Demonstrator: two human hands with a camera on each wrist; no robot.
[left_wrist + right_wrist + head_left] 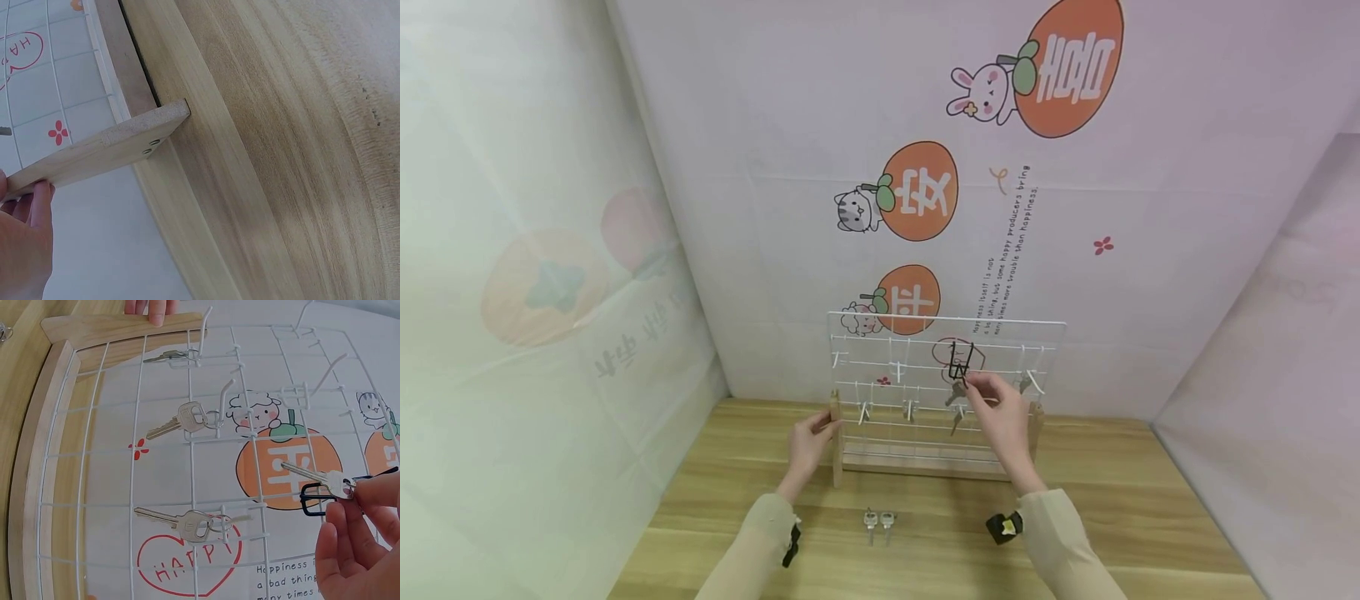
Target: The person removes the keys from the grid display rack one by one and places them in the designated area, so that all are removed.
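A white wire grid rack [947, 318] in a wooden frame stands on the table. My left hand [808, 442] grips its left wooden post [837, 454], thumb and fingers on either side. In the upper right part of the grid, my right hand [1003, 417] pinches a silver key [315, 476] by its head and ring, close against a black wire hook [305, 500]. Whether the ring is over the hook cannot be seen. Other keys hang by rings from white hooks, among them one upper key [184, 420] and one lower key [190, 525] in the right wrist view.
Two silver keys [871, 522] lie side by side on the wooden table [940, 550], in front of the rack. White printed cloth [760, 250] rises behind the rack and at both sides. Bare white hooks [898, 371] stick out from the grid's upper part.
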